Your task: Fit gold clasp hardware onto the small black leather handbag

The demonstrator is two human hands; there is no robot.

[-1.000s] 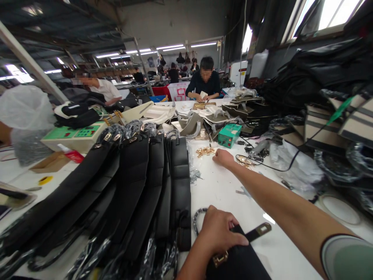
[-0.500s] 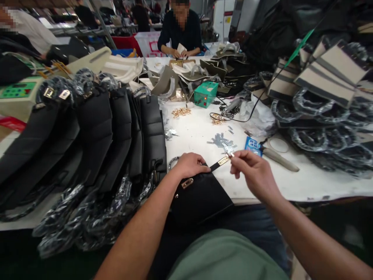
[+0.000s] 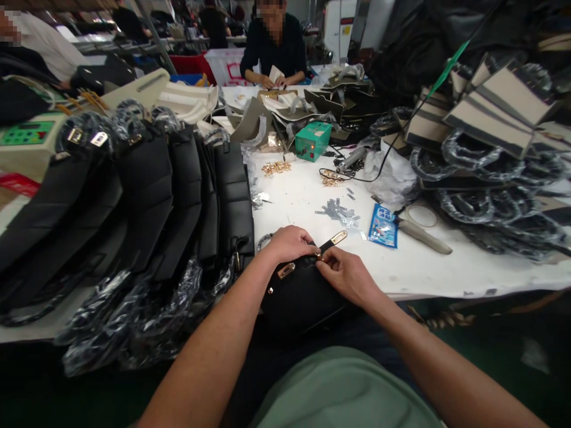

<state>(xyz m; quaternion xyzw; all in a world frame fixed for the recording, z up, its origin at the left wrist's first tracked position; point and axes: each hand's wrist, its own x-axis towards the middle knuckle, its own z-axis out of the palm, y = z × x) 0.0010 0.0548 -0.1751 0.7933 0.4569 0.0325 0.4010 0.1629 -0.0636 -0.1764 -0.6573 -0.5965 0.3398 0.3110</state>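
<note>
The left hand [image 3: 289,244] and the right hand [image 3: 345,274] meet over a black bag [image 3: 301,297] that lies at the near edge of the white table [image 3: 428,267], partly hanging toward the person's lap. The right hand's fingertips are pinched narrow on a small gold fitting [image 3: 319,255] at the base of the bag's black strap [image 3: 333,241]; the fitting is too small to make out in detail. The left hand lies palm down on the bag's top edge, fingers curled over it and touching the same spot from the other side, pressing the bag in place rather than gripping anything separately. Both forearms reach in from below, bare, the wrists nearly level and the knuckles turned up. The strap runs away from the pinch, up and to the right, ending in a gold tip. Just left of the pinch, a gold clasp [image 3: 286,270] sits on the bag's face. Beyond the strap tip lies a scatter of small grey metal pieces [image 3: 335,211], and right of those a blue packet [image 3: 383,226] beside a grey-handled tool [image 3: 422,236]. Farther out are gold parts [image 3: 276,167] and a green box [image 3: 313,141]. To the left of the hands stands a row of black bags [image 3: 178,190]. Across the table another person [image 3: 274,50] works with their own hands.
</note>
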